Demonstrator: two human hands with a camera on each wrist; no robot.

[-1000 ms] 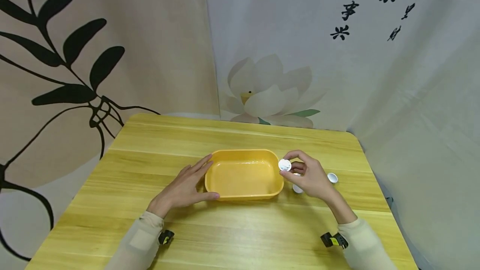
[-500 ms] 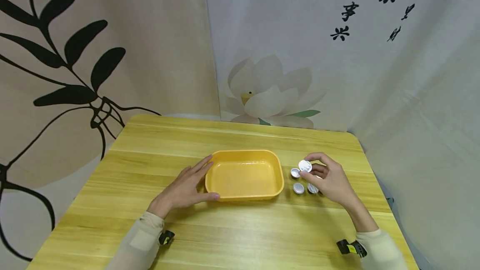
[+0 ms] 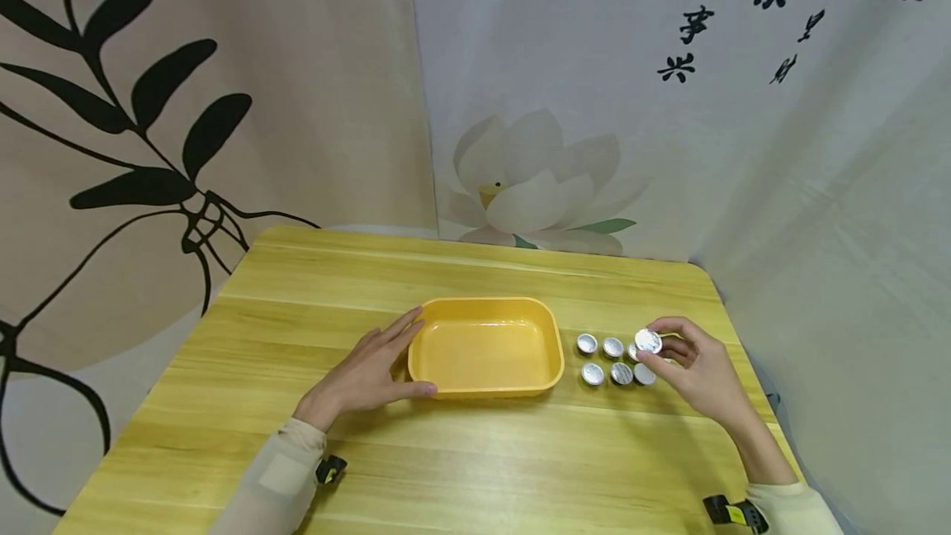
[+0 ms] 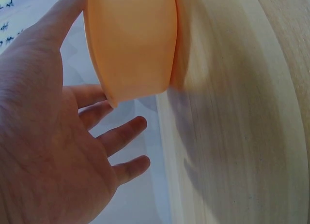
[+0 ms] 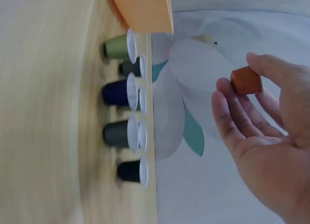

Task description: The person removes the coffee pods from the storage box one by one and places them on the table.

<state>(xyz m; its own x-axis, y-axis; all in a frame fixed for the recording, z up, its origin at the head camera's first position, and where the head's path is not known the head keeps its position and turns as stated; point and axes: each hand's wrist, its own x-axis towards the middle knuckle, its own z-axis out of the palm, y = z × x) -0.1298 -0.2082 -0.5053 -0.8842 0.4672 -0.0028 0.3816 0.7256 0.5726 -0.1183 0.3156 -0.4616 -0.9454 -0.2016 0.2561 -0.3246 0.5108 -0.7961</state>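
My right hand [image 3: 694, 362] pinches an orange coffee capsule [image 5: 246, 81] by its sides between thumb and fingers. Its silver lid faces up in the head view, and the hand is raised above the table. Below and left of it, several coffee capsules [image 3: 621, 373] stand lid up in two short rows. The right wrist view shows green, dark blue, grey and black bodies. My left hand [image 3: 367, 374] rests against the left end of a yellow plastic tray [image 3: 486, 392], fingers extended and spread, thumb at the near side. No capsule lies in the tray.
The wooden table [image 3: 475, 469] carries the tray near its middle, with the capsules just right of it. Behind the far edge hangs a printed cloth [image 3: 342, 106] with leaves, a lotus and writing. Each wrist wears a small camera on a strap.
My right hand has moved rightward from beside the tray's right end, still holding the capsule. Standing capsules it had covered now show. The left hand and tray have stayed put.
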